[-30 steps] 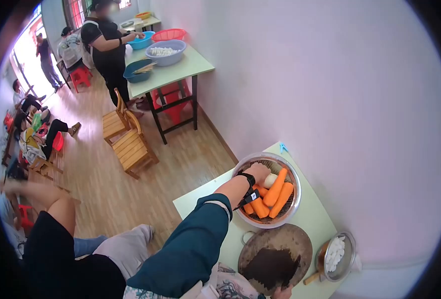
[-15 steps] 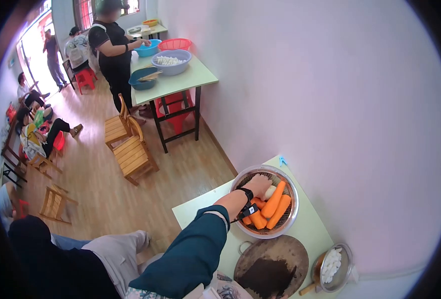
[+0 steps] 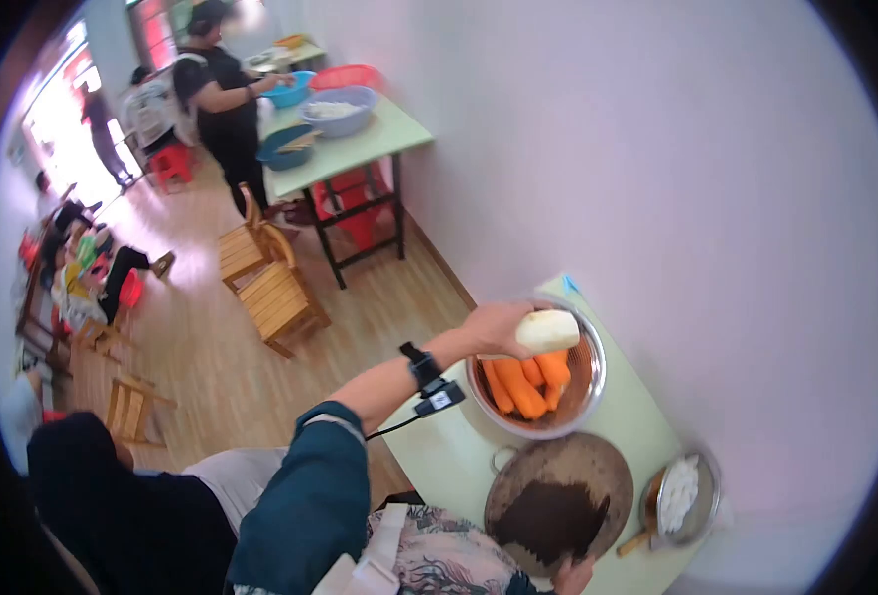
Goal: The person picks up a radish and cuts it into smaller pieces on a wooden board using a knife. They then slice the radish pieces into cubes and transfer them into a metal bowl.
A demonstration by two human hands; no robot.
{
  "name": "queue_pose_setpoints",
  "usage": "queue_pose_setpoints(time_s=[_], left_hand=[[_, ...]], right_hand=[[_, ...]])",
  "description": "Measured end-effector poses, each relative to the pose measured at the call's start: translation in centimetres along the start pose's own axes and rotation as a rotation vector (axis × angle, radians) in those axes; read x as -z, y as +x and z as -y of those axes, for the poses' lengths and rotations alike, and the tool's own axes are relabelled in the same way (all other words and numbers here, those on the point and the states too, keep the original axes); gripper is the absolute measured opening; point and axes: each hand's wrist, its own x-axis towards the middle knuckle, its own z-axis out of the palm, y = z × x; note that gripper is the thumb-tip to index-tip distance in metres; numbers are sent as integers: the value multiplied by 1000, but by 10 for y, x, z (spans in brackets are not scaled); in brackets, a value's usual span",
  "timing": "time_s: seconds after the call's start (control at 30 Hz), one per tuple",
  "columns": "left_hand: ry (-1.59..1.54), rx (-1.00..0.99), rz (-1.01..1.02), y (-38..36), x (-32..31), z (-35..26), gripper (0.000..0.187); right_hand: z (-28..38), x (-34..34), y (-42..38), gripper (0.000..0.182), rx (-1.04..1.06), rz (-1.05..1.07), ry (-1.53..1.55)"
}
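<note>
My left hand (image 3: 499, 329) grips a thick, pale peeled vegetable (image 3: 548, 331) above a metal basin (image 3: 596, 382). Several peeled orange carrots (image 3: 524, 390) lie in the basin, below the hand. At the bottom, my right hand (image 3: 572, 575) is closed at the near edge of a round wooden board (image 3: 583, 458); what it holds is hard to make out. A dark patch with a narrow dark shape at its right side covers part of the board.
Right of the board, a metal bowl (image 3: 712, 496) holds white pieces. A person (image 3: 223, 104) stands at another table (image 3: 399, 134) with basins. Wooden chairs (image 3: 278, 299) stand on the floor. Someone in dark clothing (image 3: 131, 496) is close on the left; others sit farther back.
My left hand has risen out of the basin with the pale vegetable. My right hand now shows more clearly at the board's edge. The whole view has shifted slightly.
</note>
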Motion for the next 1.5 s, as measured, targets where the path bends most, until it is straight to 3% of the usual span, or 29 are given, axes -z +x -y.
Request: queue_pose_setpoints(time_s=[0.03, 0.07, 0.1, 0.2, 0.27, 0.3, 0.37, 0.4, 0.47, 0.57, 0.8, 0.9, 0.97, 1.03, 1.23, 1.37, 1.5], left_hand=[[-63, -77, -32, -8, -3, -9, 71], [-139, -154, -53, -17, -10, -20, 74], [-171, -211, -29, -27, -17, -32, 71], [-221, -412, 102, -61, -41, -68, 69], [-3, -594, 142, -68, -80, -86, 73], [-77, -628, 221, -82, -118, -102, 73], [156, -772, 298, -78, -148, -102, 78], [129, -743, 371, -97, -148, -102, 80], [148, -759, 380, -99, -171, -104, 80], [189, -745, 421, -109, -179, -113, 81], [176, -547, 146, -146, -181, -120, 69], [146, -517, 44, -163, -192, -111, 58], [166, -515, -4, -169, -195, -109, 52], [64, -489, -90, -173, -199, -111, 44], [160, -398, -269, -182, -208, -115, 36], [86, -361, -284, -179, -215, -111, 36], [5, -353, -309, -174, -218, -105, 35]], right_hand=[[-24, -8, 1, 37, 28, -45, 11], [1, 7, -8, 32, 65, -33, 30], [6, 12, -7, 43, -39, -2, 44], [14, 19, -17, 35, -132, 109, 137], [30, 20, -7, 35, -24, 22, 61], [23, 13, -5, 32, -16, 34, -82], [30, 12, -2, 30, -31, 50, -119], [39, 24, -25, 30, -75, 94, -146], [32, 23, -22, 28, 45, 39, -68], [12, 20, -20, 26, -12, 71, 88], [42, 69, -20, 29, -130, 226, 438], [44, 75, -14, 29, 4, 260, 422], [44, 73, -6, 29, 201, 212, 349], [48, 77, 3, 30, 238, 252, 352], [74, 90, 25, 31, 402, 353, 290], [76, 86, 33, 30, 543, 335, 229], [71, 85, 33, 30, 520, 320, 195]])
